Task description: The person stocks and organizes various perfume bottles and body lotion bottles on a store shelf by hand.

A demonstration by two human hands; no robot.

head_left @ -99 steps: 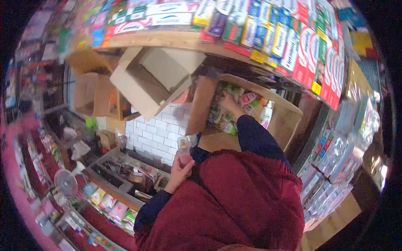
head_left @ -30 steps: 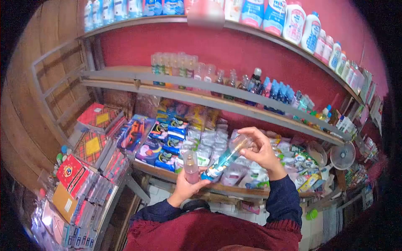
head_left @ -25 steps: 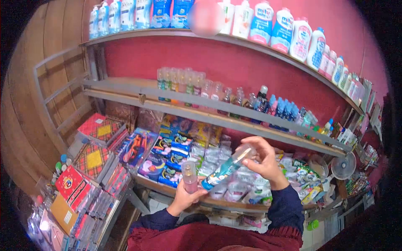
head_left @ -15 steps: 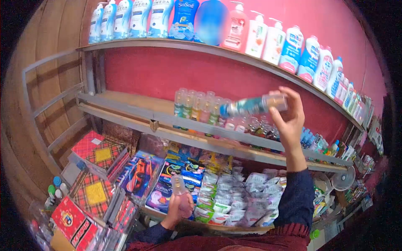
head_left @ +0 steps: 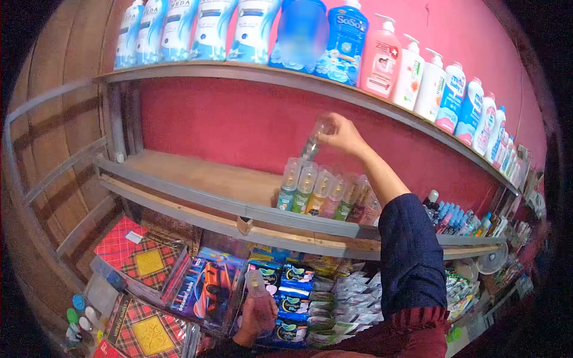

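Right hand (head_left: 341,136) raised, fingers apparently pinched; left hand (head_left: 256,316) low, closed.

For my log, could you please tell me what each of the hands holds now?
Left hand: closed on a pink spray bottle.
Right hand: closed on a clear-capped bottle.

Clear glossy plastic bottle (head_left: 314,141), wooden shelf (head_left: 197,176)
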